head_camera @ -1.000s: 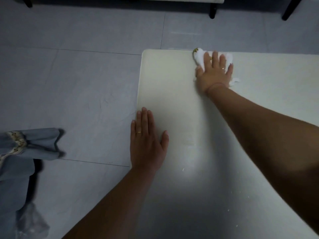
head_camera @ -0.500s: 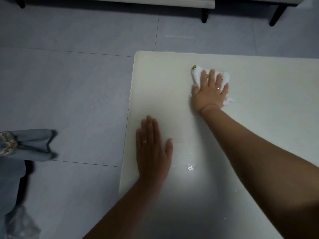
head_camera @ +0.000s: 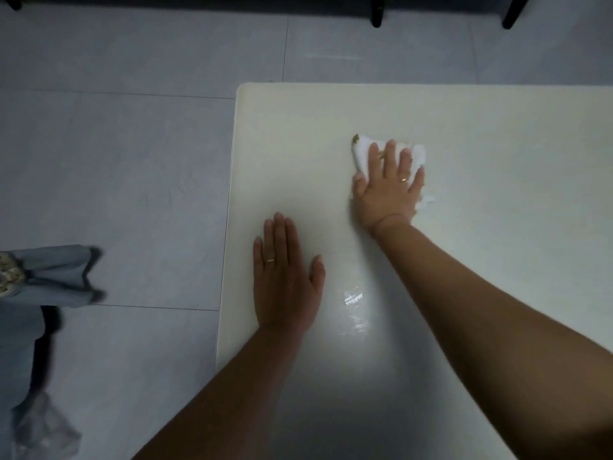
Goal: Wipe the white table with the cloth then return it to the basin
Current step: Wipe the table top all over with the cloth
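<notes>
Pressing flat on the white cloth (head_camera: 363,153), the right hand (head_camera: 388,187) has drawn it back toward the body since a second ago: then the cloth sat at the far edge of the white desk (head_camera: 497,134), half a second ago it was partway in, and now it lies well inside that edge, a clear strip of desk showing beyond it. The grip here is an open palm with fingers spread over the cloth, pinning it down rather than closing round it; cloth shows past the fingertips and a scrap pokes out at the little-finger side. One corner of the cloth carries a small yellowish-green mark.

The left hand (head_camera: 285,277) lies open and flat on the desk near its left edge, fingers together, holding nothing (a gold ring on one finger; the right hand wears one too). Its place on the desk matches the earlier frames.

A wet sheen (head_camera: 353,298) glints on the desk between the two forearms, brighter than before.

Containers: no basin in view. On the grey tiled floor (head_camera: 132,161) at left, blue fabric (head_camera: 43,277) with a pale embroidered patch, and a crumpled clear plastic bag (head_camera: 46,429) below it, contents not discernible.
</notes>
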